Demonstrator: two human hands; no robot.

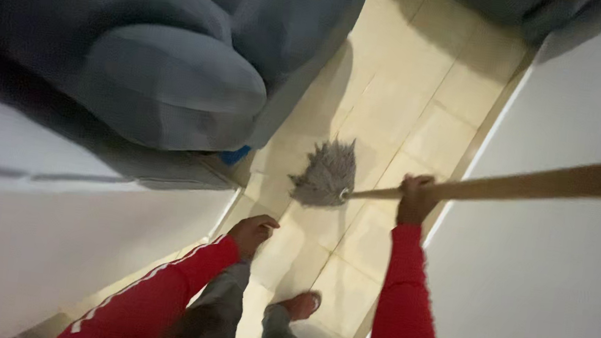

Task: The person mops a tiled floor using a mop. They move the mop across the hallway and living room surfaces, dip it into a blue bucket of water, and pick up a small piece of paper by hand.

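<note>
My right hand [414, 198] is closed around the wooden handle [543, 183] of a mop. The grey mop head [327, 176] lies on the beige tiled floor [402, 90], near a grey-blue sofa [173, 85]. My left hand [253, 232] hangs free, holding nothing. Both my sleeves are red. White walls [567, 301] stand on both sides.

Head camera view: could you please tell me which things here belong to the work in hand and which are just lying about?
In use:
- mop, its grey head on the tiled floor
- wooden handle, gripped by the right hand
- left hand, free, holding nothing

Just there:
- grey sofa
- small blue thing under the sofa's edge
- white walls
</note>
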